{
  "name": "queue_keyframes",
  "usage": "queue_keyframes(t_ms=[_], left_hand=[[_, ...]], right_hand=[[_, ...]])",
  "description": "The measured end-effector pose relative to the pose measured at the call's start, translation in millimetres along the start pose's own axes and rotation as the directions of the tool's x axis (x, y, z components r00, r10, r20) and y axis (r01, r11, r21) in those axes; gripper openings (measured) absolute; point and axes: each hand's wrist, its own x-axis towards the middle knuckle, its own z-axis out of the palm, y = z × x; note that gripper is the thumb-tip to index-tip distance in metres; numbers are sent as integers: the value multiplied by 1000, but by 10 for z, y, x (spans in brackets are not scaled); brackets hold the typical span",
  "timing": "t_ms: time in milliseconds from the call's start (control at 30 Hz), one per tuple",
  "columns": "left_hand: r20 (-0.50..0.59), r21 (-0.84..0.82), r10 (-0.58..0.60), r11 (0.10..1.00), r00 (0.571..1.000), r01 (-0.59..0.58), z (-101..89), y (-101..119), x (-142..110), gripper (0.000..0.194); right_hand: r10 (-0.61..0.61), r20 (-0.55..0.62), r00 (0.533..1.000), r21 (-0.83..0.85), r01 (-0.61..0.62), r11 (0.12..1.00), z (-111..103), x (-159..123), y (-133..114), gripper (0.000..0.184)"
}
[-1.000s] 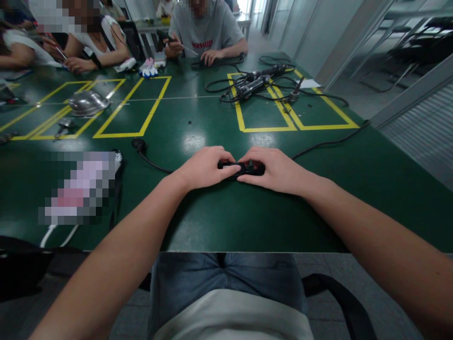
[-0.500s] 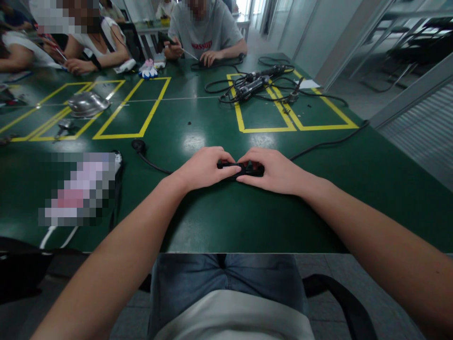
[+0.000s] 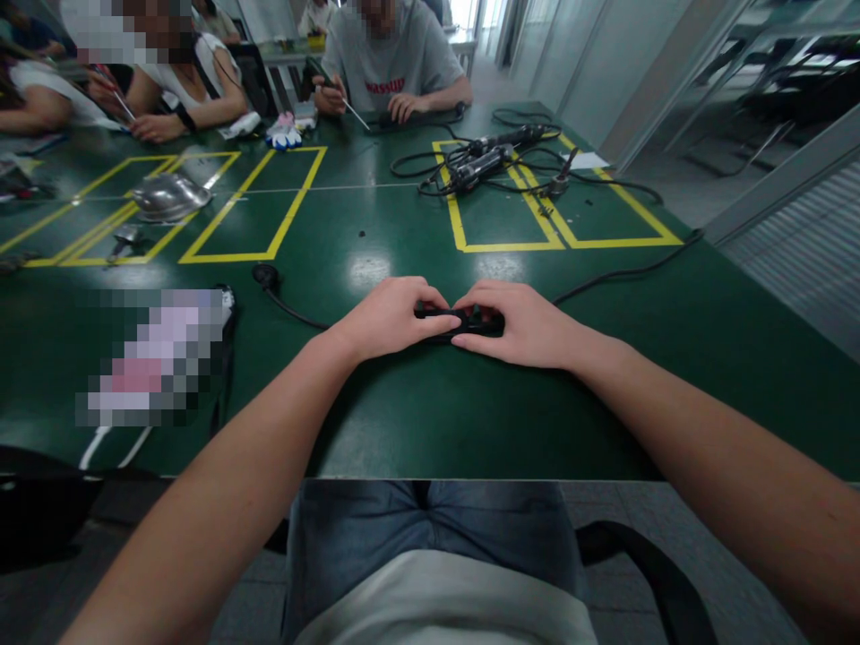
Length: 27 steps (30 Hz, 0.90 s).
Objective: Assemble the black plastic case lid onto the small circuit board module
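A slim black plastic housing lies low over the green table, directly in front of me. My left hand closes on its left end, thumb along the near side and fingers behind. The other end is pinched by my right hand, thumb in front and fingertips on the far edge. Both sets of fingertips nearly meet at the middle, covering much of the housing; its exact kind is hidden. Left of my hands, a black power plug rests on the table, its cord passing behind my left wrist.
A black cable runs off to the right edge. Black tools with tangled cords lie inside yellow tape at the back right. A metal bowl sits back left, nearer a blurred-out pouch-like thing. Across the table, a co-worker holds a screwdriver.
My hands keep the same grip on the black housing, almost still. The view has shifted very slightly. Across the table, the co-worker's screwdriver has moved a little away from the part.
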Motion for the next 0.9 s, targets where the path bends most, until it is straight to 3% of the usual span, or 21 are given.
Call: queue_keyframes(t_ms=[900], left_hand=[[8, 72, -3, 997, 1000, 2, 28, 28, -4, 34]], right_hand=[[2, 8, 1000, -4, -2, 1000, -28, -13, 13, 36]])
